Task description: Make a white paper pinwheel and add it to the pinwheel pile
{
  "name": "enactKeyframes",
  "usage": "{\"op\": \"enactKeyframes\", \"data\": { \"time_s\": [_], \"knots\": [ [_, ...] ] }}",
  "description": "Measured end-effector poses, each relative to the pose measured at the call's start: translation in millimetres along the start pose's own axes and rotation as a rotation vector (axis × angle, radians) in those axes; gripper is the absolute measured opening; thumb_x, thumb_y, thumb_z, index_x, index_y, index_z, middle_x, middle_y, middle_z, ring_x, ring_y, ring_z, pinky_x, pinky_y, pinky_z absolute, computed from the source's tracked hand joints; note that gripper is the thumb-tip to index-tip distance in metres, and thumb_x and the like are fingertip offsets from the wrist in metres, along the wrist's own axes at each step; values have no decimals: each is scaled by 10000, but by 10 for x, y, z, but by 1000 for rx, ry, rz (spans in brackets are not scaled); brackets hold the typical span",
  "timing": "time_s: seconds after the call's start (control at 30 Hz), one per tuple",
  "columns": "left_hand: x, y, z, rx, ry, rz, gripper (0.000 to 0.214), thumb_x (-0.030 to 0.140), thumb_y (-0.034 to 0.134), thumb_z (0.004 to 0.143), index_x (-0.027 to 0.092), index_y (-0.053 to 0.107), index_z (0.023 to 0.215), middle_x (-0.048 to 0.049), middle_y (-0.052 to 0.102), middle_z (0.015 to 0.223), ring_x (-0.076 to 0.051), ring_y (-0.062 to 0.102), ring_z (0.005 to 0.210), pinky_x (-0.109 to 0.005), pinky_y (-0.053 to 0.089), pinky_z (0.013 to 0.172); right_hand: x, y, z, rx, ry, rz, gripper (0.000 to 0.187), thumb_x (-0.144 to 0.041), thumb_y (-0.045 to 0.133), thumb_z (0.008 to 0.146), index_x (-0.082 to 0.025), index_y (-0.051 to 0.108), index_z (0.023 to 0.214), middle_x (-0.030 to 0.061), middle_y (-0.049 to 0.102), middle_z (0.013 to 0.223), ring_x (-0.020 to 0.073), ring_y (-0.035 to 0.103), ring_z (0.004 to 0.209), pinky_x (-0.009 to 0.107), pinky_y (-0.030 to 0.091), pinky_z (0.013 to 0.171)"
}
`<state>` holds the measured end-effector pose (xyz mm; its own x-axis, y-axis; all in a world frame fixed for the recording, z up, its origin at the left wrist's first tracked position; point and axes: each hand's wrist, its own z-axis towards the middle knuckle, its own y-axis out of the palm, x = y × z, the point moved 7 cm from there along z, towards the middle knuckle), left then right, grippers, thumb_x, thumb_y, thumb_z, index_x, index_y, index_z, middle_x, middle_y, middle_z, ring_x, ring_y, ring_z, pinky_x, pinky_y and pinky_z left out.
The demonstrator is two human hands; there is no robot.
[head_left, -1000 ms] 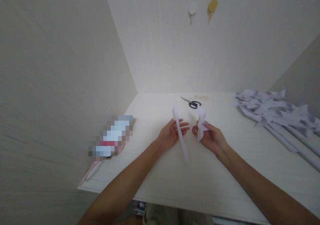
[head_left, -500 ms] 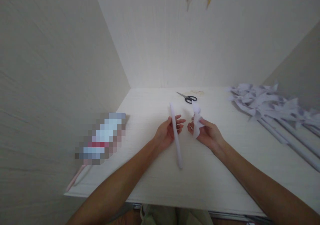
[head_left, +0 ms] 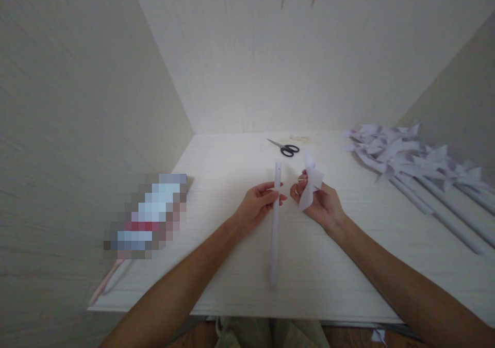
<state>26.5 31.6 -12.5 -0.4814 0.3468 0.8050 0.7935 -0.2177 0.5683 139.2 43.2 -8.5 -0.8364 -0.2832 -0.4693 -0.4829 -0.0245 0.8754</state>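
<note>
My left hand [head_left: 258, 203] is closed around a long white rolled paper stick [head_left: 275, 234], which stands nearly upright over the white table [head_left: 232, 255]. My right hand [head_left: 320, 203] pinches a folded white paper pinwheel head [head_left: 310, 183] just to the right of the stick's top, with a thin pin-like tip showing toward the stick. The two hands are a few centimetres apart.
Black-handled scissors [head_left: 285, 148] lie at the back of the table. A pile of finished white paper pinwheels [head_left: 410, 162] with long sticks lies at the right. A blurred-out object [head_left: 145, 216] sits at the left edge. Walls close in on three sides.
My left hand has closed its fingers round the stick and turned it from slanted to nearly upright. The right hand has raised the paper head slightly. The camera has tilted down.
</note>
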Motion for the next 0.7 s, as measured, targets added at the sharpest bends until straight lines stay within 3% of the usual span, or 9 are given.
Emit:
{"op": "enactKeyframes", "data": {
  "time_s": [0.27, 0.7],
  "knots": [
    [-36, 57, -28, -58, 33, 218, 648, 217, 714, 545, 136, 491, 1148, -2, 619, 590, -131, 596, 590, -244, 414, 578, 0, -39, 35, 36, -13, -48, 169, -112, 622, 589, -191, 554, 722, -56, 610, 620, 68, 572, 567, 208, 504, 645],
    [-44, 52, -26, -65, 42, 312, 650, 263, 709, 557, 169, 492, 1162, 16, 591, 589, -126, 588, 598, -247, 406, 577, -3, -81, 108, -4, -21, -105, 147, -113, 642, 603, -177, 562, 707, -23, 642, 655, 100, 597, 599, 213, 530, 621]
  ]
}}
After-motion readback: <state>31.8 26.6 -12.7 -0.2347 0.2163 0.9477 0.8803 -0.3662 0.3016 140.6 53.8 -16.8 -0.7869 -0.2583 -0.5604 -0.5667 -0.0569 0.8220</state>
